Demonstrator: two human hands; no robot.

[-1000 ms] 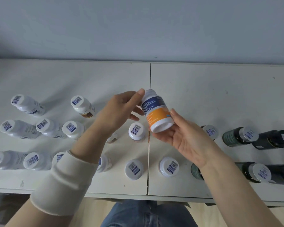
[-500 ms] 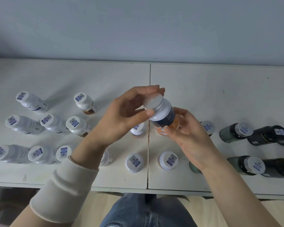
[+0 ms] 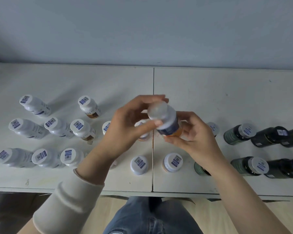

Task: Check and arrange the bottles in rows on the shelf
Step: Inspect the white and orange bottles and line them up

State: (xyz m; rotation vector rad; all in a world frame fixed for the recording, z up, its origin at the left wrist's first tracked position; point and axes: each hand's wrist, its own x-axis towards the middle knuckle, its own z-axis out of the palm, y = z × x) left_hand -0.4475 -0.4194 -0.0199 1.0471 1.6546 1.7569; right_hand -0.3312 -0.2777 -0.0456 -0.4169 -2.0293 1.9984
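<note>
Held bottle (image 3: 167,121): white, plain white cap, blue-and-orange label; tilted, raised off the shelf (image 3: 210,98) over its centre seam (image 3: 153,85).
Left hand (image 3: 125,127): fingers curled round the cap, thumb on the bottle's shoulder.
Right hand (image 3: 194,137): clasps the lower body.
Left of held bottle: white bottles (image 3: 81,129), stickered caps, three loose rows.
Right of it: dark bottles (image 3: 238,134), two rows.
Nearer the person than it: two white-capped bottles (image 3: 139,165), one on either side of the seam.

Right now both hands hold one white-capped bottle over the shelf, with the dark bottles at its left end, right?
No. The head view shows the dark bottles at the right end of the shelf. The left hand and right hand do hold the white-capped bottle over it.
</note>
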